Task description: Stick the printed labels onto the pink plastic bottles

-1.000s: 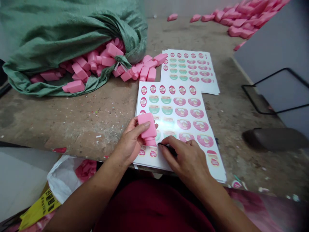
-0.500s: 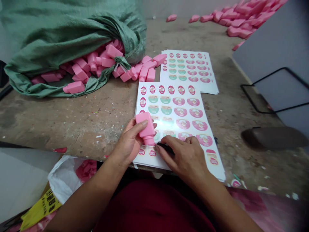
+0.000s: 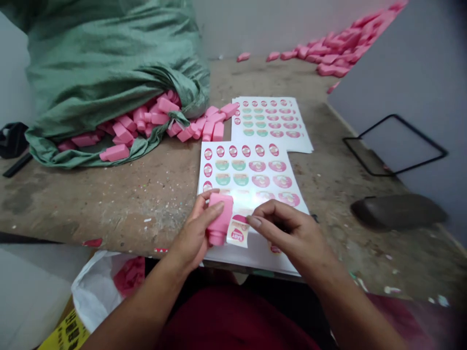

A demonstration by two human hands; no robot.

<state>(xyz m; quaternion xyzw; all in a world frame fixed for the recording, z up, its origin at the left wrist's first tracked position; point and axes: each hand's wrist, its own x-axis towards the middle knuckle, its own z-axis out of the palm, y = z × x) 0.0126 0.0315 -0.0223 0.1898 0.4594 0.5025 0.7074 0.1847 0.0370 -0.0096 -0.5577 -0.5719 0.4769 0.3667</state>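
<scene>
My left hand (image 3: 195, 231) is closed around a pink plastic bottle (image 3: 221, 214), its neck pointing down toward me. Between the thumb and forefinger of my right hand (image 3: 288, 228) is a sticker (image 3: 238, 231) with a pink top and a "BABY" print, held just right of the bottle. Whether sticker and bottle touch, I cannot tell. Under both hands lies a stack of white sticker sheets (image 3: 244, 153) printed with pink and green labels. A second stack of sticker sheets (image 3: 268, 141) lies behind it.
At the left a green woven sack (image 3: 120, 63) spills pink bottles (image 3: 126, 129) onto the worktable (image 3: 146, 199). Another pink pile (image 3: 339, 51) lies at the back right. A black wire frame (image 3: 396, 143) and a dark padded object (image 3: 397, 211) are at the right. A white bag (image 3: 95, 287) sits below the edge.
My right hand has lifted a sticker from the sheet and holds it beside the bottle. The dark tool seen in that hand is no longer visible. The camera view has tilted upward.
</scene>
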